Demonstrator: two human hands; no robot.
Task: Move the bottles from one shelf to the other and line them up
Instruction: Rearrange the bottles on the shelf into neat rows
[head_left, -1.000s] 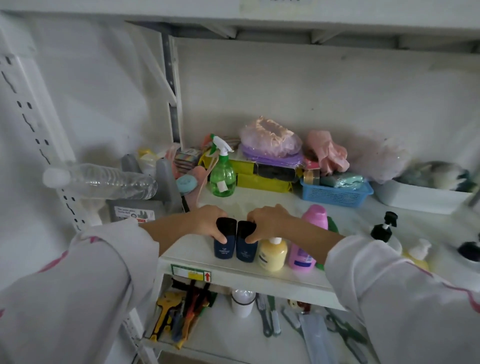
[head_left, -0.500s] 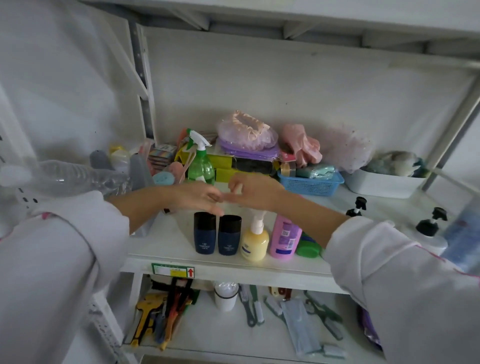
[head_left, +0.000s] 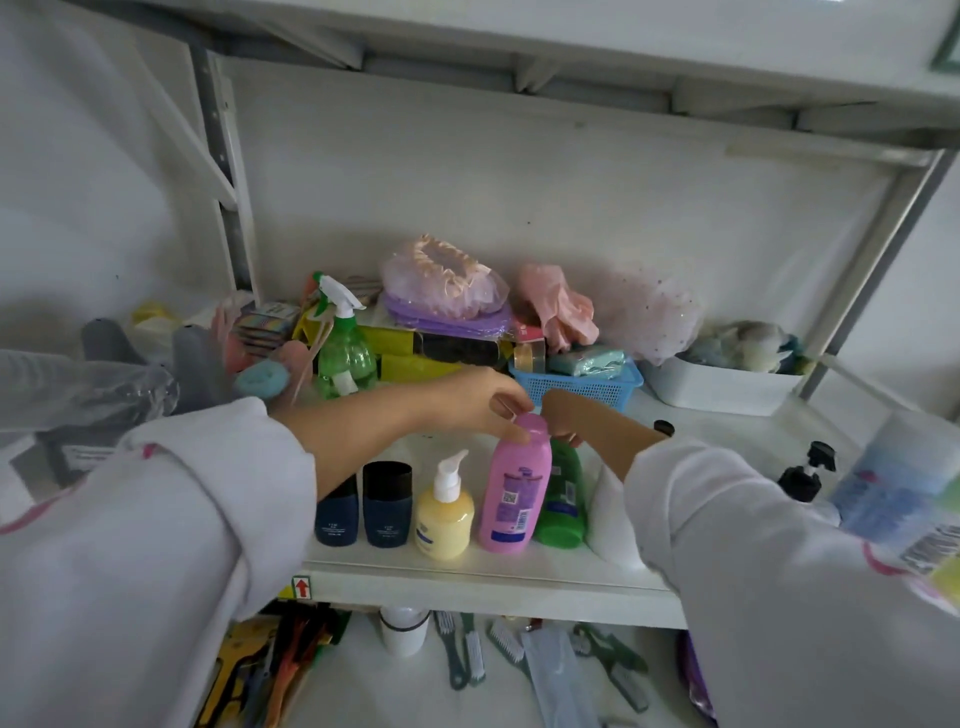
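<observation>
Along the front of the middle shelf (head_left: 467, 569) stand two dark blue bottles (head_left: 387, 506), a yellow pump bottle (head_left: 444, 514), a pink bottle (head_left: 514, 493) and a green bottle (head_left: 563, 499), all upright in a row. A white bottle (head_left: 605, 514) right of them is partly hidden by my right sleeve. My left hand (head_left: 478, 405) pinches the pink bottle's cap from the left. My right hand (head_left: 569, 415) is curled over the top of the green bottle, right beside that cap.
A green spray bottle (head_left: 345, 353), a blue basket (head_left: 582, 384), a white tub (head_left: 722, 387) and soft bundles fill the shelf's back. A black pump bottle (head_left: 805, 473) stands at right. A clear plastic bottle (head_left: 88, 389) lies at left. Brushes and tools lie on the lower shelf (head_left: 467, 670).
Both hands left the two dark blue bottles, rose, and moved right to the tops of the pink and green bottles. The view shifted right.
</observation>
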